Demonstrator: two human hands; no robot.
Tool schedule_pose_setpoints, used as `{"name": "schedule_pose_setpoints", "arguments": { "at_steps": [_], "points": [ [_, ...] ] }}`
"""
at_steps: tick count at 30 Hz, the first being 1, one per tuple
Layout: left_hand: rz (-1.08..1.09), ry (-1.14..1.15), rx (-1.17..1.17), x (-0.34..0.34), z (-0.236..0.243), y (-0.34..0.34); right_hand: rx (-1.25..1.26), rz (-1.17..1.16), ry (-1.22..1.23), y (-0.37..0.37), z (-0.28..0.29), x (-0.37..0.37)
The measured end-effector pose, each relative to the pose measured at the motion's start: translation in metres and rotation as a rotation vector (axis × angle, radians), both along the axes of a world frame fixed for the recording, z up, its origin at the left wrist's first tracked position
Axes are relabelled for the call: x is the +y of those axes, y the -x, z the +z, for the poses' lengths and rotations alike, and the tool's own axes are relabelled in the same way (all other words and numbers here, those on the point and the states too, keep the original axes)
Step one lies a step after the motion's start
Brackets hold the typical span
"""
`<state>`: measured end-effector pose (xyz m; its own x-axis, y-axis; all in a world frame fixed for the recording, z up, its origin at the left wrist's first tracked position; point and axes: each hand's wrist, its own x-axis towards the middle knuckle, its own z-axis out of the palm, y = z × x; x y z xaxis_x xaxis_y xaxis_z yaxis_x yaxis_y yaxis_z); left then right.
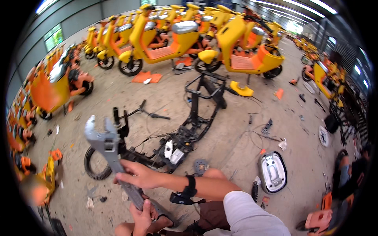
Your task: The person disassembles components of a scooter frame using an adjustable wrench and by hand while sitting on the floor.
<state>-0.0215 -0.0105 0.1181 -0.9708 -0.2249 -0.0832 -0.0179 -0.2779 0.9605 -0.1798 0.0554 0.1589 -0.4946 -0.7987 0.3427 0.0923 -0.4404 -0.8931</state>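
A large grey adjustable wrench [105,145] slants up in front of me, its jaw end toward the upper left. My right hand [138,175] wraps round the upper handle just under the head; a black strap sits on that wrist. Lower down, my left hand [141,218] grips the tail end of the handle. Behind the wrench, a stripped black scooter frame [195,114] rests on the floor, with wiring and a white part exposed in its middle. Its handlebar [136,112] and front wheel [94,173] show at the left, partly hidden by the wrench.
Rows of yellow scooters [165,43] stand beyond the frame, with more along both sides. A silver-rimmed seat [273,172] lies upturned to my right, near a black shock absorber [255,190]. A yellow panel [241,89] and scattered scraps litter the floor. Another person [350,173] is at the far right.
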Motion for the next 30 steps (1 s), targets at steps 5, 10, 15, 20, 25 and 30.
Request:
{"name": "schedule_pose_setpoints", "arguments": {
  "at_steps": [5,10,15,20,25,30],
  "points": [
    [0.157,0.222,0.209,0.012,-0.011,0.051,0.84,-0.244,-0.407,0.071,0.103,0.035],
    [0.244,0.249,0.288,0.0,-0.026,0.06,0.97,-0.636,-0.669,0.117,0.286,0.073],
    [0.241,0.183,0.224,0.009,-0.032,0.067,1.074,-0.879,-0.174,0.098,0.454,0.158],
    [0.248,0.057,0.225,0.009,-0.035,0.06,2.018,-1.702,-1.148,0.05,0.521,0.355],
    [0.215,0.024,0.215,0.015,-0.026,0.05,1.508,-2.168,-1.771,0.018,0.425,0.526],
    [0.269,-0.06,0.208,-0.001,-0.015,0.027,0.478,-1.348,-0.889,0.055,0.197,0.366]
  ]
}}
